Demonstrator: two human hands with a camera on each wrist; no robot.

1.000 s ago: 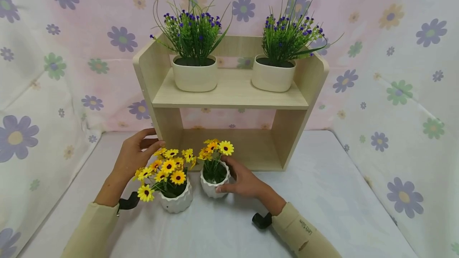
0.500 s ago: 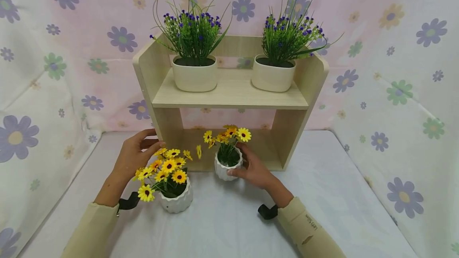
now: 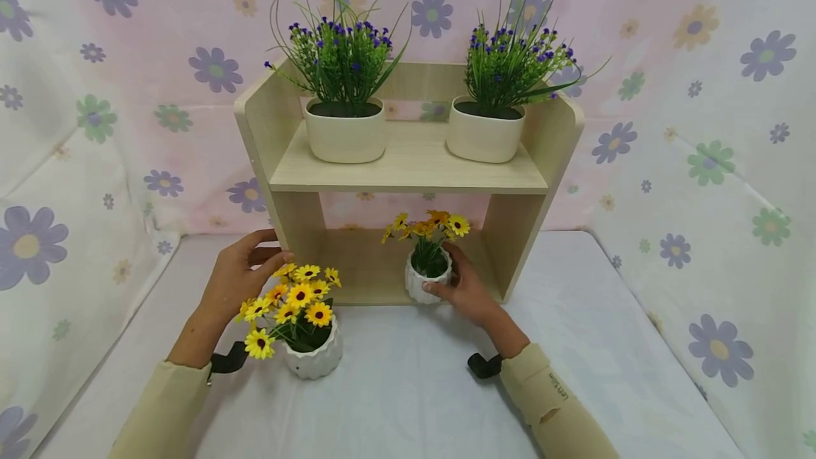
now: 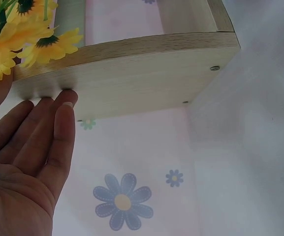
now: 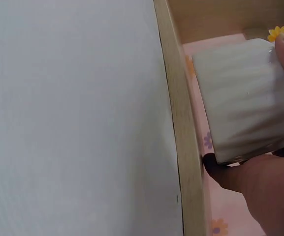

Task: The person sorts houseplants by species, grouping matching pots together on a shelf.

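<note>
A two-tier pale wooden shelf (image 3: pixel 408 180) stands on the table. My left hand (image 3: pixel 245 271) holds its left side panel low down, fingertips against the outer face (image 4: pixel 146 83) and thumb at the front edge. In my right hand (image 3: pixel 468 292) is a white ribbed flowerpot (image 3: pixel 421 285) with yellow artificial daisies, gripped between thumb and fingers. In the head view it overlaps the front edge of the lower board, towards the right; the right wrist view shows the pot's wall (image 5: pixel 245 98) beside that edge. Another white pot (image 3: pixel 315 360) of yellow daisies stands on the table near my left hand.
On the upper board are two cream oval pots, one at the left (image 3: pixel 346 137) and one at the right (image 3: pixel 486 134), each with purple flowers and tall grass. A white cloth (image 3: pixel 408 402) covers the table. Flower-printed fabric (image 3: pixel 217 126) hangs around the back and sides.
My right hand has carried its daisy pot away from the other daisy pot, rightward and back to the shelf's lower opening. The left hand has stayed at the side panel.
</note>
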